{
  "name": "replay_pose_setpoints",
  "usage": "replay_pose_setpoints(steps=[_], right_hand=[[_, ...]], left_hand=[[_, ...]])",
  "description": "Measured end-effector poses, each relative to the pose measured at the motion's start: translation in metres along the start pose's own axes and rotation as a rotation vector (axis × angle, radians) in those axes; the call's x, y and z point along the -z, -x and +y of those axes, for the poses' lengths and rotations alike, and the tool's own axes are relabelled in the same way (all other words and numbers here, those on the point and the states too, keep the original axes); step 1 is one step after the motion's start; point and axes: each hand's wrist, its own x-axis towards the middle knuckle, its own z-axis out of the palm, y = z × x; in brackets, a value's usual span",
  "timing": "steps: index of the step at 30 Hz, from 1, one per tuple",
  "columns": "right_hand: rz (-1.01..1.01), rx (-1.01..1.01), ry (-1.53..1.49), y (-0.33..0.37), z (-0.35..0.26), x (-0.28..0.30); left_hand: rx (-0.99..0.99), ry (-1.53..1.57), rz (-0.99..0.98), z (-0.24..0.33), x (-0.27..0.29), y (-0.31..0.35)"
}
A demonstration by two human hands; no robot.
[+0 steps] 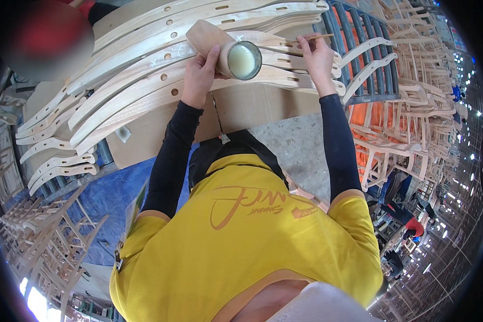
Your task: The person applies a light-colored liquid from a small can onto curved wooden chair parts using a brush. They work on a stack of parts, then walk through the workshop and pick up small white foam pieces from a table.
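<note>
My left hand [199, 75] grips a round cup of pale creamy glue [242, 60], tilted so its open mouth faces me. My right hand [316, 56] pinches a thin wooden stick [309, 38] and rests its tip on a curved pale wooden chair part [273, 80] lying across the stack in front of me. Both arms wear black sleeves under a yellow shirt. A flat brown wooden piece [203, 35] sits just behind the cup.
Several curved wooden rails with slots and holes [134, 59] fan out on the left over cardboard [252, 104]. A blue-grey metal rack [359, 48] stands right. Unfinished chair frames [408, 107] pile right, more at lower left [43, 225]. A blue tarp [107, 198] covers the floor.
</note>
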Motion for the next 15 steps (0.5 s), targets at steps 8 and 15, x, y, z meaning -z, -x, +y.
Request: replay_pose_setpoints(steps=[8,15], right_hand=[[-0.027,0.108,0.044,-0.011,-0.010,0.001],[-0.016,0.097,0.160,-0.017,0.002,0.008]], left_hand=[[0.003,0.011,0.000,0.005,0.003,0.006],[0.000,0.050,0.019,0.007,0.006,0.011]])
